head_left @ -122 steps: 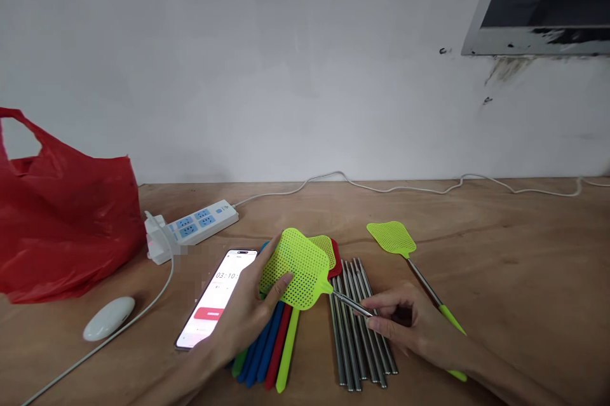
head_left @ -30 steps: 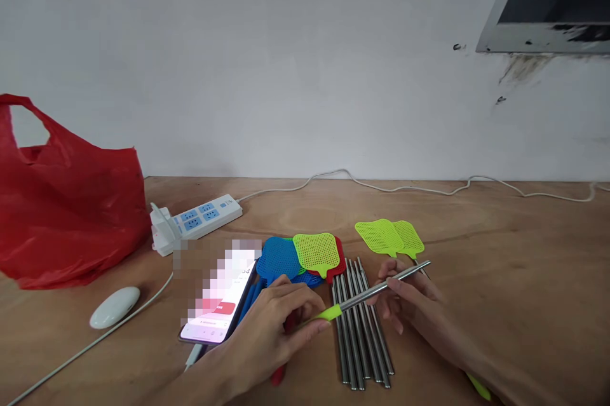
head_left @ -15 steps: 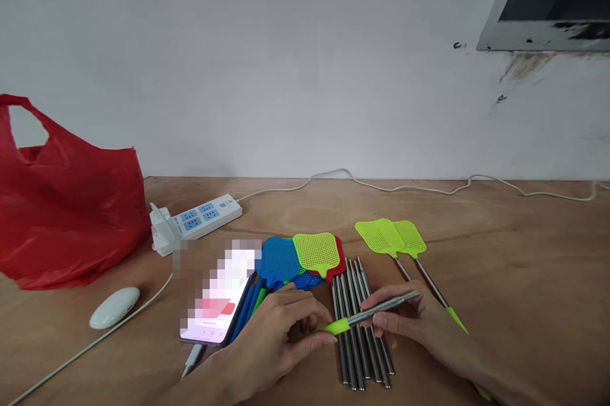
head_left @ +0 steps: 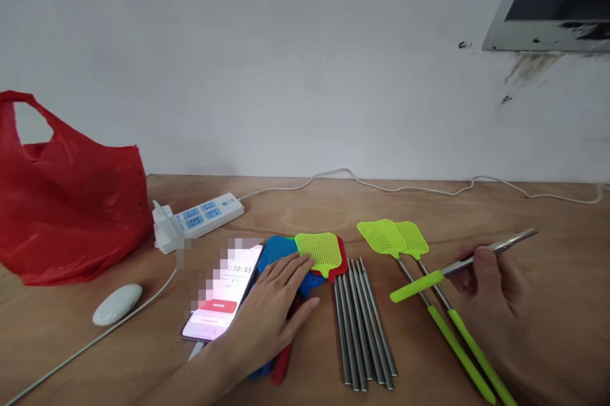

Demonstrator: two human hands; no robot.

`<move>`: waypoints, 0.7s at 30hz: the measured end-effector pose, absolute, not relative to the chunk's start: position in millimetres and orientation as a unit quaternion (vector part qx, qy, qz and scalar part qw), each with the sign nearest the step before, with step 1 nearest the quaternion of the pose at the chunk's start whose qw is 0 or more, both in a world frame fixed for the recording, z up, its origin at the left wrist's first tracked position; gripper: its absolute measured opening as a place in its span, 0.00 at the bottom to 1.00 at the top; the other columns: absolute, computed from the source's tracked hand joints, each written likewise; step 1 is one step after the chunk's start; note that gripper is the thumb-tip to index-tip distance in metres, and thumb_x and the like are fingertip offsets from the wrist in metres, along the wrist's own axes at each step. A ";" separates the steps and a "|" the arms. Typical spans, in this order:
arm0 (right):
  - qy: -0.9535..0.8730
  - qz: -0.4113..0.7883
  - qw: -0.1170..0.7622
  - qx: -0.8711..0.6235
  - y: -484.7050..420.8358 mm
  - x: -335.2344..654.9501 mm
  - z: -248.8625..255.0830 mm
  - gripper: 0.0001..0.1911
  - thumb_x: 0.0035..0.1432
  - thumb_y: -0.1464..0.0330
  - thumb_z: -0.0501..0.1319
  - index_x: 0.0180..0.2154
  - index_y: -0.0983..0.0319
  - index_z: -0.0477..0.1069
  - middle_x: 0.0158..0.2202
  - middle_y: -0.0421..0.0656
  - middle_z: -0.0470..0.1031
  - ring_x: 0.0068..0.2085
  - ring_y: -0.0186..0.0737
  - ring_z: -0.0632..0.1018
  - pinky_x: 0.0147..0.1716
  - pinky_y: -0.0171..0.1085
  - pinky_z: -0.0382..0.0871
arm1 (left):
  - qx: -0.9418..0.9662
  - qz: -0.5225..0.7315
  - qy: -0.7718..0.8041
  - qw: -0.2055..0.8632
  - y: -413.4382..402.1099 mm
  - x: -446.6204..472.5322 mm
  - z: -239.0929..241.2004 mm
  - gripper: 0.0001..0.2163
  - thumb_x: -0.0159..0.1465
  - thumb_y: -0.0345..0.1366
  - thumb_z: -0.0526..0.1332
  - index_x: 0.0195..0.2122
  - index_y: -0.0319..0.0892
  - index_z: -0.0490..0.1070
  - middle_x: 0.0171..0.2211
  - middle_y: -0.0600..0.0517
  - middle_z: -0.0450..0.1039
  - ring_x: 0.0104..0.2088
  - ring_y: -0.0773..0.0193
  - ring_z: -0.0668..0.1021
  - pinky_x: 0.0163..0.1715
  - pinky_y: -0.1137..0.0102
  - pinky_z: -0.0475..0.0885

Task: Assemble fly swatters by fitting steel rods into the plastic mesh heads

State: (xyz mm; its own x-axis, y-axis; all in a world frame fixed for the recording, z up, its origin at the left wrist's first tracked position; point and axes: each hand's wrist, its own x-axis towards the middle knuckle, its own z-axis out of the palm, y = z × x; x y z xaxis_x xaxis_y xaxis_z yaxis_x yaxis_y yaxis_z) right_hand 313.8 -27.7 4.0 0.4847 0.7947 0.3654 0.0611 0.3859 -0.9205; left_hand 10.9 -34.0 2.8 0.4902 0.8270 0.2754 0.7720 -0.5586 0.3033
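My right hand (head_left: 495, 298) is raised at the right, its fingers closed round a steel rod with a yellow-green handle (head_left: 417, 286) on its left end. Beneath that hand lie two yellow-green fly swatters (head_left: 381, 236) with steel shafts. My left hand (head_left: 271, 301) is stretched flat, thumb apart, its fingertips over the edges of a blue swatter head (head_left: 276, 250) and a yellow-green swatter head (head_left: 319, 250). A red swatter head (head_left: 342, 260) shows behind these. Under my left palm, a red handle (head_left: 282, 365) and blue ones are partly hidden. Several steel rods (head_left: 362, 330) lie between my hands.
A lit phone (head_left: 222, 304) on a cable lies left of my left hand. Farther left are a white mouse-shaped object (head_left: 117, 304), a white power strip (head_left: 204, 218) and a red plastic bag (head_left: 71, 203). A white cord (head_left: 395, 190) runs along the wall.
My right hand has carried the rod with its yellow-green handle away to the right. My left hand has let go of that handle, opened, and moved up and left over the swatter heads.
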 end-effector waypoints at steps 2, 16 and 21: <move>-0.527 0.246 0.619 -0.527 -22.3 315.5 -1.7 0.17 0.61 0.51 0.63 0.32 0.57 0.74 0.26 0.39 0.70 0.27 0.39 0.70 0.26 0.37 0.66 | 0.865 0.182 0.462 0.072 -32.5 10.1 3.0 0.22 0.72 0.44 0.56 0.65 0.45 0.61 0.63 0.44 0.68 0.64 0.47 0.67 0.60 0.46 0.65; -0.618 0.410 0.446 -0.500 -25.5 302.7 -1.8 0.26 0.66 0.48 0.53 0.23 0.58 0.61 0.18 0.34 0.57 0.18 0.31 0.60 0.16 0.32 0.53 | 0.853 0.226 0.466 0.068 -30.8 5.4 -0.1 0.16 0.68 0.40 0.60 0.56 0.45 0.67 0.58 0.43 0.68 0.56 0.45 0.72 0.53 0.47 0.71; -0.571 0.489 0.423 -0.506 -30.7 299.7 -4.6 0.27 0.59 0.43 0.59 0.23 0.58 0.61 0.19 0.33 0.56 0.18 0.29 0.58 0.14 0.29 0.49 | 0.845 0.234 0.471 0.100 -28.9 6.0 -0.7 0.13 0.66 0.43 0.63 0.49 0.45 0.67 0.60 0.42 0.65 0.59 0.45 0.69 0.55 0.48 0.71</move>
State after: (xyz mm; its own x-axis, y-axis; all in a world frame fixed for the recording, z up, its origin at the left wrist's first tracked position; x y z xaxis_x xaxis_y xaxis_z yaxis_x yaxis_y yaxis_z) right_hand 299.7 -30.7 -4.6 -0.1300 0.9914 -0.0129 0.1647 0.0087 -0.9863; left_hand 6.0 -28.9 -0.7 0.4473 0.8421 0.3012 0.7490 -0.5368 0.3885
